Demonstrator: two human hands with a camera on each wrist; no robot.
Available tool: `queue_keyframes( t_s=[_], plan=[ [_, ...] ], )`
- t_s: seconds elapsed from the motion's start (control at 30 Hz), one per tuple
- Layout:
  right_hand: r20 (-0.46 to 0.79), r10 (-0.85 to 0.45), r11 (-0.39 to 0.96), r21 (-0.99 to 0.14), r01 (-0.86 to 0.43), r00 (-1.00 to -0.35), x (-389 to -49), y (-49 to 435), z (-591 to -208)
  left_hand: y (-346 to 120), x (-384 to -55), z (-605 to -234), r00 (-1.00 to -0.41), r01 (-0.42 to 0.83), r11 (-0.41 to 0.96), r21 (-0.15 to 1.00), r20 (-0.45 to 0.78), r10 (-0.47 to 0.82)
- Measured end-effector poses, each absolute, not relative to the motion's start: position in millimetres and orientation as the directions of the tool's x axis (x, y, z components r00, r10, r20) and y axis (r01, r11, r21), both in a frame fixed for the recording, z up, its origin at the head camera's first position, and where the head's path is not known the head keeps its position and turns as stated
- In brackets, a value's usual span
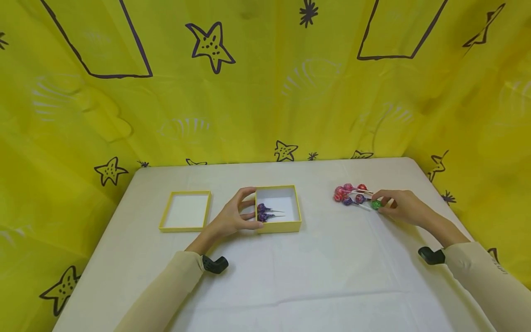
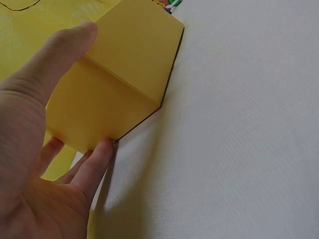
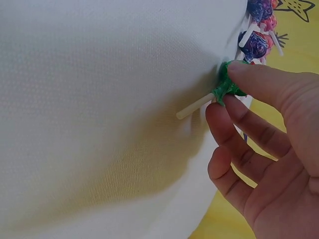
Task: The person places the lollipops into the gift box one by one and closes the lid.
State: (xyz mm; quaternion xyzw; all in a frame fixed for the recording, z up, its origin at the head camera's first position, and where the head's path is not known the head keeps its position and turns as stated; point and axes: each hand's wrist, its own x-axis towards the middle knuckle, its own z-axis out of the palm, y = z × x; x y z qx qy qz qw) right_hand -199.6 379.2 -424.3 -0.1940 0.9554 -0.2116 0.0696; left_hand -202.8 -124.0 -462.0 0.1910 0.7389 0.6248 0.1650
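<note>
My left hand (image 1: pixel 232 214) grips a yellow open-topped box (image 1: pixel 279 227) at its left side, the thumb along the near wall and the fingers along the left wall. Inside the white-lined box, two purple-wrapped lollipops (image 1: pixel 265 216) lie side by side, sticks pointing right. At the right, my right hand (image 1: pixel 400 207) pinches a green-wrapped lollipop (image 3: pixel 227 84) by its head between thumb and fingers; its white stick (image 3: pixel 194 106) juts out toward the cloth. Just left of that hand lies a cluster of red, pink and purple lollipops (image 1: pixel 348 200).
A shallow yellow lid (image 1: pixel 184 230) with a white inside lies left of the box. White cloth covers the table (image 1: pixel 311 272). A yellow patterned curtain (image 1: pixel 257 106) hangs behind it and along both sides.
</note>
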Motion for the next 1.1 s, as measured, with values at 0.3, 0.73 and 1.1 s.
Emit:
queue_keyframes(
  t_s=[0.3, 0.73, 1.1],
  plan=[
    [-0.052, -0.399, 0.839, -0.424, -0.341, -0.916, -200, 378, -424, -124, -201, -461, -0.874, 0.076, 0.14, 0.987, -0.001, 0.485],
    [-0.014, -0.447, 0.794, -0.467, -0.39, -0.894, -199, 378, -407, -125, -201, -464, -0.883, 0.061, 0.151, 0.987, -0.017, 0.469],
    [0.031, -0.504, 0.76, -0.459, -0.461, -0.863, -202, 368, -370, -124, -200, -462, -0.882, 0.059, 0.137, 0.989, -0.013, 0.472]
  ],
)
